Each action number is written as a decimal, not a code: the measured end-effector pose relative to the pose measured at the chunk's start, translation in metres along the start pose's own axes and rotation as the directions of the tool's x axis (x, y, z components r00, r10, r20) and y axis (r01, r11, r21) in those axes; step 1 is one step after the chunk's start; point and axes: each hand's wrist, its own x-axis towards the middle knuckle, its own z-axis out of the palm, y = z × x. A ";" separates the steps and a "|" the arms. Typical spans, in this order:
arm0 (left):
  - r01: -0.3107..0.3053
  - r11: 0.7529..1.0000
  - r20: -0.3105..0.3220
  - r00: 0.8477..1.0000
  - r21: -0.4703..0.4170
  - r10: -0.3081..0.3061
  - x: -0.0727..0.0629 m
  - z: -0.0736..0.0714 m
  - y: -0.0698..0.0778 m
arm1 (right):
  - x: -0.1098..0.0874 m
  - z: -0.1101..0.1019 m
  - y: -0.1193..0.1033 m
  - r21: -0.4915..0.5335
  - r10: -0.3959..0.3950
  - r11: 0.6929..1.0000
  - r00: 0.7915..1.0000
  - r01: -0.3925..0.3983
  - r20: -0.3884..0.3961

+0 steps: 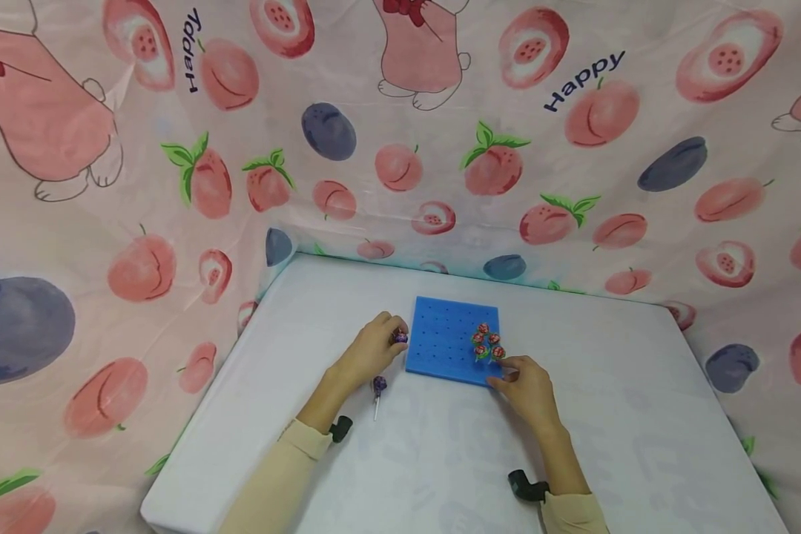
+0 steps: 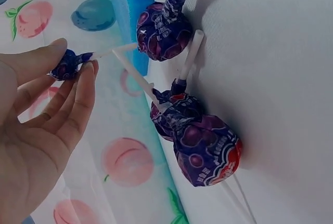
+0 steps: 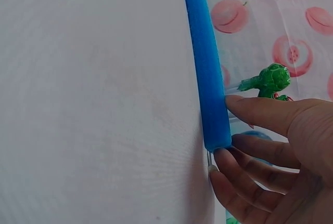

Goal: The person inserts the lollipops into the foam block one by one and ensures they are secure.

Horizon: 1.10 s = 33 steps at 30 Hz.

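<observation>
A purple-wrapped lollipop (image 2: 65, 65) is pinched between the thumb and fingers of my left hand (image 1: 368, 351), its white stick pointing away from the palm. That hand hovers just left of a blue board (image 1: 440, 337) dotted with small holes. My right hand (image 1: 529, 391) grips the board's near right corner with thumb and fingertips. Close to it, several red and green lollipops (image 1: 494, 339) stand with their sticks in the board. Below the left hand, a purple lollipop (image 1: 379, 383) lies on the table; the left wrist view shows more purple lollipops (image 2: 208, 151) clustered there.
A white-covered table (image 1: 614, 400) carries everything. Fruit-printed cloth (image 1: 400, 111) hangs behind it and along both sides. Dark wrist devices (image 1: 529, 486) sit at both forearms, beside beige sleeves.
</observation>
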 end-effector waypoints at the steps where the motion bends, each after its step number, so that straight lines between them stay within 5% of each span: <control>1: -0.002 1.000 -0.005 1.000 -0.009 0.002 0.000 0.000 0.000 | 0.000 0.000 0.000 -0.003 0.001 1.000 1.000 -0.001 0.000; 15: -0.025 0.993 -0.027 0.999 -0.114 0.022 0.003 -0.002 0.004 | -0.001 0.001 0.002 -0.003 0.014 1.000 1.000 -0.014 0.005; 33: -0.075 0.989 -0.032 0.997 -0.125 0.071 0.013 -0.002 0.008 | -0.001 0.001 0.004 0.000 0.022 1.000 1.000 -0.022 0.008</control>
